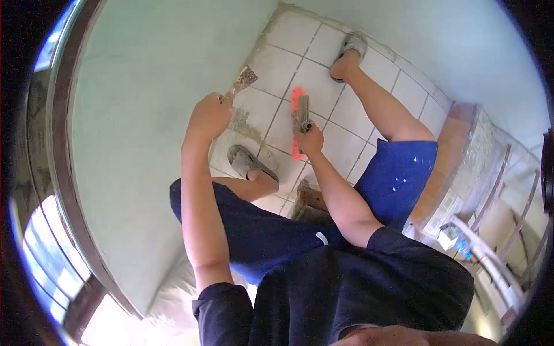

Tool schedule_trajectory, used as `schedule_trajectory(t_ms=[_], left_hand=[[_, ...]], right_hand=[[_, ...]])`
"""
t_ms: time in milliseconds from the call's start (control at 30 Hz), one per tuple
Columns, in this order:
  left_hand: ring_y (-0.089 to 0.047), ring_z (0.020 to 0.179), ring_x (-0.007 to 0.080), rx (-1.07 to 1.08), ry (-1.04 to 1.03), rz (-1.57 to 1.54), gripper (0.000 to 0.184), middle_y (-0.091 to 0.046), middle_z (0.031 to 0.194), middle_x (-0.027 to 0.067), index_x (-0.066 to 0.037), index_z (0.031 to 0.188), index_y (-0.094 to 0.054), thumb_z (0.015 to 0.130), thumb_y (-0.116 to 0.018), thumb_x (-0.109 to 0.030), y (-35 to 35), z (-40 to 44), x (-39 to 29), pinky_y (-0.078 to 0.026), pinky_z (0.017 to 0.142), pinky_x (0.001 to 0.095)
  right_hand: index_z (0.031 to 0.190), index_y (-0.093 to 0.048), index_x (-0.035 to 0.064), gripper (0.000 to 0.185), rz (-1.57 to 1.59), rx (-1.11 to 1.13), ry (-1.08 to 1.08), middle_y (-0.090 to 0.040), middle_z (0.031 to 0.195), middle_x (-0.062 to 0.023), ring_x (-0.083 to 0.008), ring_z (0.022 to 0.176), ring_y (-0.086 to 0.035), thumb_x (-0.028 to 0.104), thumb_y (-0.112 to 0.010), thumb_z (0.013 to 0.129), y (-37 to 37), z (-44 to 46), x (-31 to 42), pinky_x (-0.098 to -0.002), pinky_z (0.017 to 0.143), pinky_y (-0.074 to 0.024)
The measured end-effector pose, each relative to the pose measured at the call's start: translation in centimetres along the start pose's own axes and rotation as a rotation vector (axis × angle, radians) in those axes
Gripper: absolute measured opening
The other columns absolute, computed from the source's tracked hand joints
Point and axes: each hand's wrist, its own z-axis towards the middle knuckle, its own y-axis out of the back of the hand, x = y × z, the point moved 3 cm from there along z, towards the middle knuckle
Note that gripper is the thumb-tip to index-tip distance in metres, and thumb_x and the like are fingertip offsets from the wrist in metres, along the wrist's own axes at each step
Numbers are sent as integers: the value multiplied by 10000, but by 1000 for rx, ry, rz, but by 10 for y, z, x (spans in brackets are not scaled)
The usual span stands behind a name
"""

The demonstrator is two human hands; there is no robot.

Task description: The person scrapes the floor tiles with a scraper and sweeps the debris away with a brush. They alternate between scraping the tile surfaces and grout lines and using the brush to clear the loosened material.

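Observation:
My left hand (209,118), raised beside the pale green wall, is closed around a putty knife (247,76). Its blade is coated in dried, dirty residue and points up and to the right. Between my knees, my right hand (310,139) grips a trowel (304,106) by its handle. The trowel appears nearly edge-on, a narrow grey-metal strip with a bright orange-red blurred band along its left side. My fingers hide part of its handle. The two tools are apart, both above the white tiled floor.
Pale green walls (144,86) stand left and at upper right. White floor tiles (283,75) bear grey smears. My slippered feet rest on them. A low wooden stool (310,199) shows beneath me. To the right are a ledge (456,144) and metal bars (522,213); a barred window is at left.

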Motion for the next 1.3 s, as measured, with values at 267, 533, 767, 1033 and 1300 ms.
schedule_trajectory(t_ms=[267,533,767,1033,1300], left_hand=[[-571,1018,448,31,175,-22,574,-612,1011,311,77,971,-618,951,-404,-455,-18,-41,65,-440,887,467],[-583,970,451,-48,111,-34,574,-621,973,305,80,948,-617,947,-408,-455,-18,-64,94,-448,859,483],[-602,927,439,-166,-2,-72,554,-634,930,291,71,913,-627,946,-415,-440,10,-67,101,-464,820,487],[-622,911,413,-180,-29,-133,508,-652,919,262,48,941,-635,951,-415,-409,7,-68,125,-475,817,482],[-603,940,435,-194,-66,-225,545,-631,948,294,71,952,-625,952,-405,-428,9,-60,149,-458,845,487]], right_hand=[[1000,-643,93,404,-79,73,8,-682,835,-156,-371,815,-653,308,-713,666,-15,-14,-3,-471,735,-515],[997,-631,95,352,-282,22,103,-679,850,-166,-384,821,-647,280,-682,702,-13,-11,6,-484,721,-516],[934,-623,23,238,-538,-188,185,-664,830,-189,-383,789,-649,173,-638,751,-13,33,-1,-484,702,-516],[1000,-640,46,327,-668,507,580,-667,934,-201,-377,899,-637,198,-657,711,-137,-65,-56,-455,795,-505],[1039,-669,95,501,-665,868,691,-686,922,-177,-343,873,-657,298,-761,591,-110,-105,65,-421,788,-523]])
